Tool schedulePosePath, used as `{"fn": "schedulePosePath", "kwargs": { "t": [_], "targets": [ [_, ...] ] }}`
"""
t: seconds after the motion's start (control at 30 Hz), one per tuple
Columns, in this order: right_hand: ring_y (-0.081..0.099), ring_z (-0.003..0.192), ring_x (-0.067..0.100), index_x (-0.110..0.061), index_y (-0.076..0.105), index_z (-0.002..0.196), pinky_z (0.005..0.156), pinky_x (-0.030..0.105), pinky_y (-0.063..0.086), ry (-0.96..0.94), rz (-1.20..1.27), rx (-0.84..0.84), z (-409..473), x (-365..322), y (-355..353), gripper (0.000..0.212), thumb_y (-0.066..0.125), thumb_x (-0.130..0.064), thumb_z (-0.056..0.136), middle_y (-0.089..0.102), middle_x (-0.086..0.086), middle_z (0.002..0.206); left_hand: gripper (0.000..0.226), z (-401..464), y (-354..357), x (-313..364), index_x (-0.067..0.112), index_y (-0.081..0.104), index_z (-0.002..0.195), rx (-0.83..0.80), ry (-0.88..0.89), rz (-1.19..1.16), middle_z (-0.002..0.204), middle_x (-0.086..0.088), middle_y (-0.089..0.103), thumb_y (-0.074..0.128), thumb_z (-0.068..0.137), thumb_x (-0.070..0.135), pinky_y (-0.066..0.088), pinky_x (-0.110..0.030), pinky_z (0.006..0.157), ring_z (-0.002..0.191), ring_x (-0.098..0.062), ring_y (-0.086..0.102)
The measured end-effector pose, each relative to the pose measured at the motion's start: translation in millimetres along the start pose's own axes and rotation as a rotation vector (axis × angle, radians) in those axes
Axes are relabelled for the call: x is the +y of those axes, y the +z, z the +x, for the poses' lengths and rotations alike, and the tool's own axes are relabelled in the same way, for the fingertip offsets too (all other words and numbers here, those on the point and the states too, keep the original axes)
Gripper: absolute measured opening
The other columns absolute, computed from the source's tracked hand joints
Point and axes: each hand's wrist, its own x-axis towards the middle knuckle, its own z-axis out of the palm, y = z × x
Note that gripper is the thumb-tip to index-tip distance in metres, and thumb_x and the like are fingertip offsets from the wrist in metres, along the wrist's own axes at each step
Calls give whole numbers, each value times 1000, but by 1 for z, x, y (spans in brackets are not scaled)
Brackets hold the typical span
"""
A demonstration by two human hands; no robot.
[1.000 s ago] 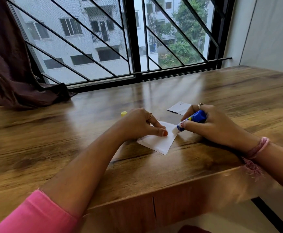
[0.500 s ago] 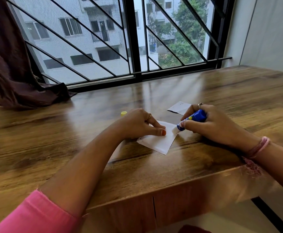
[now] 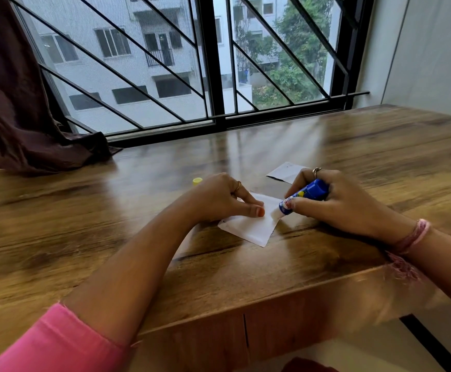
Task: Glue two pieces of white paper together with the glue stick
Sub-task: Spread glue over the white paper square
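Observation:
A small white paper piece (image 3: 251,228) lies on the wooden table (image 3: 111,224) in front of me. My left hand (image 3: 219,198) presses its fingertips down on the paper's upper left part. My right hand (image 3: 339,204) grips a blue glue stick (image 3: 303,196), tilted so its white tip touches the paper's right edge. A second white paper piece (image 3: 284,171) lies flat just behind my right hand, partly hidden by my fingers.
The yellow glue cap (image 3: 197,180) stands on the table behind my left hand. A dark curtain (image 3: 17,116) drapes onto the table's far left. A barred window (image 3: 192,63) runs along the far edge. The table's front edge (image 3: 246,304) is close to me.
The glue stick's tip has slid a little down and left along the paper's right edge. My left hand stays pressed on the paper.

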Motion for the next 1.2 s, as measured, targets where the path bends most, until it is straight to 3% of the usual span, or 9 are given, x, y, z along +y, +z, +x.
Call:
{"fn": "schedulePosePath", "kwargs": {
  "t": [0.1, 0.23, 0.5, 0.67, 0.73, 0.87, 0.93, 1.07, 1.2],
  "targets": [
    [46, 48, 11, -19, 66, 76, 46, 17, 35, 7, 20, 23, 1, 1, -1, 8, 73, -21, 79, 57, -4, 55, 29, 1, 0, 0, 27, 75, 101, -8, -3, 9, 36, 30, 44, 72, 77, 44, 30, -12, 42, 43, 6, 42],
    [43, 45, 2, -19, 65, 77, 45, 12, 34, -20, 17, -19, -1, -2, 1, 12, 71, -30, 74, 57, -9, 54, 28, 2, 0, -2, 28, 75, 98, 2, -15, -3, 36, 28, 45, 73, 76, 45, 30, -12, 41, 43, 5, 42],
    [44, 45, 1, -18, 66, 78, 46, 13, 34, -25, 31, -16, -1, -3, 3, 15, 69, -31, 72, 58, -10, 54, 28, 1, 0, -1, 27, 76, 98, 5, -16, -9, 41, 35, 48, 73, 76, 44, 29, -9, 39, 43, 9, 43],
    [45, 47, 2, -14, 66, 81, 46, 13, 35, -31, 41, -38, 0, -4, 2, 9, 73, -20, 79, 59, -11, 56, 26, 1, 1, -2, 29, 77, 93, 25, -28, -27, 38, 21, 48, 75, 73, 46, 28, -12, 38, 41, 4, 41],
    [46, 48, 2, -15, 66, 82, 47, 14, 36, -35, 41, -46, -1, -4, 2, 7, 73, -16, 80, 59, -6, 58, 25, 1, 1, -2, 30, 77, 93, 24, -30, -31, 40, 19, 50, 75, 73, 46, 28, -12, 38, 41, 3, 41],
    [50, 52, 9, -21, 66, 82, 48, 19, 39, -45, 53, -88, -3, -7, 4, 9, 68, -27, 75, 63, 12, 67, 27, 1, 1, -2, 31, 76, 95, 15, -28, -26, 47, 12, 51, 74, 74, 47, 28, -13, 39, 43, -1, 40],
    [48, 51, 10, -21, 66, 81, 48, 21, 38, -40, 57, -71, -2, -6, 4, 10, 67, -28, 74, 62, 9, 64, 28, 0, 1, -2, 30, 76, 95, 10, -29, -27, 53, 10, 52, 74, 74, 48, 28, -13, 40, 44, -3, 39],
    [51, 53, 6, -22, 66, 82, 50, 19, 39, -52, 45, -91, -2, -6, 6, 11, 68, -30, 74, 63, 4, 65, 28, -1, 0, -1, 28, 75, 98, -3, -38, -40, 40, 27, 49, 74, 75, 44, 30, -9, 41, 44, 10, 44],
    [52, 52, 2, -20, 66, 81, 49, 13, 38, -56, 62, -81, -3, -5, 6, 11, 67, -27, 73, 63, -5, 64, 26, -1, 0, -1, 29, 76, 95, 8, -44, -54, 43, 20, 52, 75, 74, 45, 30, -10, 41, 45, 9, 44]
  ]
}}
